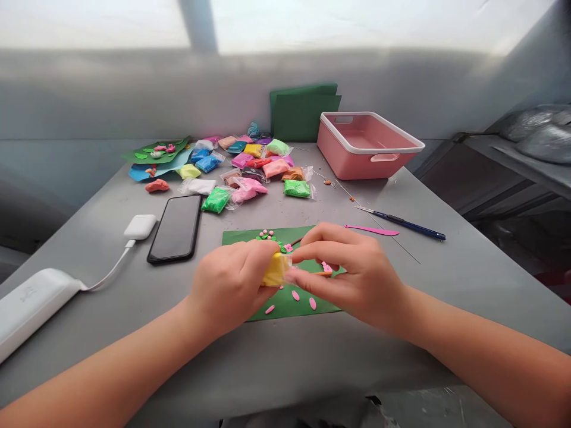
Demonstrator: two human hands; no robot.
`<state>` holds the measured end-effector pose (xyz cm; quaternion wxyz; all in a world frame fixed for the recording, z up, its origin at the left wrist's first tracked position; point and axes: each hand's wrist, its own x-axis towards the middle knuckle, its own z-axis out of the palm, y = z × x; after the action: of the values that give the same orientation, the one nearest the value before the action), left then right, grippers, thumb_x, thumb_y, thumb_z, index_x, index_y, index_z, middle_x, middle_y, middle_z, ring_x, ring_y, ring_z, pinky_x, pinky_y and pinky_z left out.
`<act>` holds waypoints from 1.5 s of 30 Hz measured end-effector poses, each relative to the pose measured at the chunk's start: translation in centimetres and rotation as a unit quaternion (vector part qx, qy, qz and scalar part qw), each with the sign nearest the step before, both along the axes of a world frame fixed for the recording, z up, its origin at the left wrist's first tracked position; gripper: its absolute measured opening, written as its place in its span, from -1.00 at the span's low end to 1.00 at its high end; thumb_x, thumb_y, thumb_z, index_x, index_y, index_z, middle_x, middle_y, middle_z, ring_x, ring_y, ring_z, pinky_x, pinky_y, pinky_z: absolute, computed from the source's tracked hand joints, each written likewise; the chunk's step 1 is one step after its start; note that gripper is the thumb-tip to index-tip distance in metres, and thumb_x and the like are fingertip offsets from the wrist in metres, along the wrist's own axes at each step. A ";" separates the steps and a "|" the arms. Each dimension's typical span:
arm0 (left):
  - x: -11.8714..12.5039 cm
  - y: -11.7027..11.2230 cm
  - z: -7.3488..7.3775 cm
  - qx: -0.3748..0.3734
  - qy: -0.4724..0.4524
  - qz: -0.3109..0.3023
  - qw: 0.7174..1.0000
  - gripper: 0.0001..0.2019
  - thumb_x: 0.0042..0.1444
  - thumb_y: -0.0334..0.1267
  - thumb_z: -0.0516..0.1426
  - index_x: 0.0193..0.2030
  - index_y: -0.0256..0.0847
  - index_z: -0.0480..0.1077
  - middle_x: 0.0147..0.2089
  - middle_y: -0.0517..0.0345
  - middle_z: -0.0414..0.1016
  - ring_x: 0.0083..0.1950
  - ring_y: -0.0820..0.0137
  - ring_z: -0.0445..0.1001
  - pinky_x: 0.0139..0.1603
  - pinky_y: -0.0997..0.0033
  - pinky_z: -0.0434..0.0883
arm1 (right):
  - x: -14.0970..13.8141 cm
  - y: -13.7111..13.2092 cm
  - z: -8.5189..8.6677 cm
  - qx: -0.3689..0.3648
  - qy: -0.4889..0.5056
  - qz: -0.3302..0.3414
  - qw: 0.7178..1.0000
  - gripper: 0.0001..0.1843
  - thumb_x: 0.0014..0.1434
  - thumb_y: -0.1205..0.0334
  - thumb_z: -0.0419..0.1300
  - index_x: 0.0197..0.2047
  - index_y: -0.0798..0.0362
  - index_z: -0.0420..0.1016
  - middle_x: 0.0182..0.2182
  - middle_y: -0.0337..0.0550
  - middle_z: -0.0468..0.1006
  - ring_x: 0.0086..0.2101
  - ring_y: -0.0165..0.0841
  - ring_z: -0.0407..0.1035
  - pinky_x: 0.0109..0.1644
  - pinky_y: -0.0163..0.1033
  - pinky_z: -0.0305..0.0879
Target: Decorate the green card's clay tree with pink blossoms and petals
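My left hand is closed around a small packet of yellow clay, held just above a green card on the grey table. My right hand pinches the packet's right end with thumb and fingers. On the green card lie small pink and green clay shapes and several loose pink petals. Both hands hide the middle of the card.
A pile of coloured clay packets lies at the back. A pink bin stands back right, green sheets behind it. A black phone, white earbud case and white box sit left. Pink tool and blue-handled tool lie right.
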<state>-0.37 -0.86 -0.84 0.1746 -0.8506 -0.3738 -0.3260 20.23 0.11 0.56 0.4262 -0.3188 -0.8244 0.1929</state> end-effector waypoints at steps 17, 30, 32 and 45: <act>0.3 -0.3 0.1 0.013 0.012 0.015 1.000 -0.88 0.24 -0.20 0.10 -0.16 -0.19 0.34 -0.46 0.19 0.58 -0.53 0.36 0.51 -0.53 0.38 0.30 | 0.1 0.0 0.7 -0.048 -0.018 -0.008 0.999 -0.88 0.13 0.41 0.24 -0.41 0.07 0.56 -0.42 -0.22 0.48 -0.53 -0.53 0.22 -0.49 -0.38 0.24; 0.5 -0.2 -0.1 0.027 0.057 -0.001 0.998 -0.84 0.30 -0.24 0.04 -0.07 -0.25 0.32 -0.47 0.17 0.58 -0.54 0.35 0.51 -0.54 0.37 0.28 | 0.1 0.2 0.1 -0.038 -0.105 0.028 0.993 -0.80 0.27 0.34 0.18 -0.41 0.10 0.50 -0.41 -0.21 0.45 -0.48 -0.51 0.31 -0.44 -0.39 0.25; 0.5 -0.3 -0.2 0.007 0.041 0.010 0.999 -0.83 0.27 -0.21 0.06 -0.08 -0.24 0.31 -0.48 0.19 0.57 -0.55 0.34 0.50 -0.56 0.37 0.27 | 0.3 0.6 0.3 0.005 -0.105 0.020 0.994 -0.80 0.29 0.35 0.16 -0.40 0.09 0.47 -0.40 -0.19 0.46 -0.44 -0.48 0.34 -0.37 -0.36 0.30; 0.2 -0.3 0.2 -0.241 -0.019 0.155 0.958 -0.65 0.01 -0.11 0.22 -0.07 -0.09 0.28 -0.45 0.29 0.56 -0.51 0.33 0.51 -0.51 0.45 0.25 | 1.5 2.3 1.5 -0.113 0.100 -0.038 0.988 -0.82 0.28 0.20 0.23 -0.08 0.02 0.59 -0.30 -0.15 0.60 -0.37 -0.41 0.47 -0.36 -0.32 0.47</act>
<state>-0.16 -1.21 -0.64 0.0058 -0.7928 -0.5714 -0.2119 21.69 2.40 2.08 0.4745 -0.3751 -0.7378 0.2995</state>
